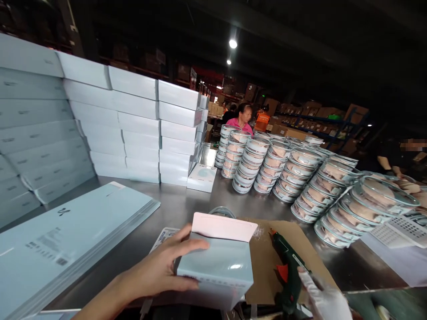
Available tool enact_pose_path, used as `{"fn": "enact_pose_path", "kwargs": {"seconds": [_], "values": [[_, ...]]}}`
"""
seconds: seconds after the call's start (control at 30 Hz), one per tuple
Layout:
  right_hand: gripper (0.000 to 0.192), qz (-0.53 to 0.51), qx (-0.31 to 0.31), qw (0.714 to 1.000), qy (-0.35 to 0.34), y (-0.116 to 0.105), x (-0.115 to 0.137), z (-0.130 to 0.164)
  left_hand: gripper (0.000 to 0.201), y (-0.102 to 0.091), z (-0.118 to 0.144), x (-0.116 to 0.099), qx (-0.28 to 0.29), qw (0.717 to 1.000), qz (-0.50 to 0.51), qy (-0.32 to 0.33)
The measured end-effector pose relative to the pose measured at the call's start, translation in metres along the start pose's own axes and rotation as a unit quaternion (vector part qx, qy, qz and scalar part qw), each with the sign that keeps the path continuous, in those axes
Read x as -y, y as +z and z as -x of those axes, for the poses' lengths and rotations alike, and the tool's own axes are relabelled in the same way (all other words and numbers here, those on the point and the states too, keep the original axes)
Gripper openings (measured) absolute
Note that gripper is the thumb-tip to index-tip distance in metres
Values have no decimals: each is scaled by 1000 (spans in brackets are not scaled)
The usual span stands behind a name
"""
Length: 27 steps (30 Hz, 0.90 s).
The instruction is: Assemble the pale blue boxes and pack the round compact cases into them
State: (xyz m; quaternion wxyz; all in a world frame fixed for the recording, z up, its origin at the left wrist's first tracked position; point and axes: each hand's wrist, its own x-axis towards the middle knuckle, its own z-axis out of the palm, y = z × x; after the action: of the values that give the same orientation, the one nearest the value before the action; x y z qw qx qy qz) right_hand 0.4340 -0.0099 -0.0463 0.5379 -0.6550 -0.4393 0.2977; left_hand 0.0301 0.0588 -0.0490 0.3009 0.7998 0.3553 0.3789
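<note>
My left hand (163, 266) grips a pale blue carton (216, 262) from its left side, thumb low on the front and fingers across the top. A pinkish-white flap (223, 226) stands up at the carton's far edge. A dark green glue gun (290, 262) with an orange trigger lies on a brown cardboard sheet (263, 289). At the gun's right side is my right hand (328, 298), in a white glove and blurred, with a bare fingertip stretched out against the gun's body; its other fingers are mostly hidden. Behind the carton, a round clear-lidded container (223, 211) is partly covered.
Flat pale blue cartons (83, 240) lie stacked on the metal table (180, 200) at left. A wall of white boxes (133, 129) rises behind, with a small printed box (202, 178) beside it. Stacked round containers (287, 173) fill the right. People (238, 120) work farther back.
</note>
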Motion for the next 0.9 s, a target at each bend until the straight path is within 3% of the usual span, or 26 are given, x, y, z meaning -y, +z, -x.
{"fn": "enact_pose_path", "kwargs": {"seconds": [0.03,0.07,0.1,0.13,0.17,0.23,0.37,0.43,0.57,0.67,0.73,0.83,0.9], "values": [[26,-7,15,1000,-18,9,9,3,60,-1,-1,-1,-1,1000,3,2],[57,-23,46,998,-47,22,18,6,58,-1,-1,-2,0,1000,6,5],[90,-48,109,989,-91,36,27,9,57,0,-2,-2,2,1000,10,8],[112,-68,183,972,-134,50,35,12,55,2,-2,-2,2,1000,13,9],[119,-86,246,950,-173,63,41,14,53,5,-1,-1,-3,1000,15,11],[111,-98,314,917,-223,81,45,18,52,15,1,3,-47,997,40,37],[81,-49,289,910,-294,88,41,23,63,31,5,10,-154,967,131,159],[76,-16,308,887,-344,89,46,25,60,29,7,7,-132,968,123,176],[68,-1,342,844,-412,97,69,24,29,11,5,-9,-7,991,21,134],[66,41,335,831,-442,96,69,20,30,1,0,-18,20,994,44,95],[65,44,286,861,-419,93,52,19,25,0,-4,-16,-33,990,129,43],[71,-115,165,930,-306,99,9,21,20,6,-8,-5,-182,958,218,-43],[77,-208,166,936,-232,113,-17,26,36,15,-11,1,-241,936,242,-87]]}}
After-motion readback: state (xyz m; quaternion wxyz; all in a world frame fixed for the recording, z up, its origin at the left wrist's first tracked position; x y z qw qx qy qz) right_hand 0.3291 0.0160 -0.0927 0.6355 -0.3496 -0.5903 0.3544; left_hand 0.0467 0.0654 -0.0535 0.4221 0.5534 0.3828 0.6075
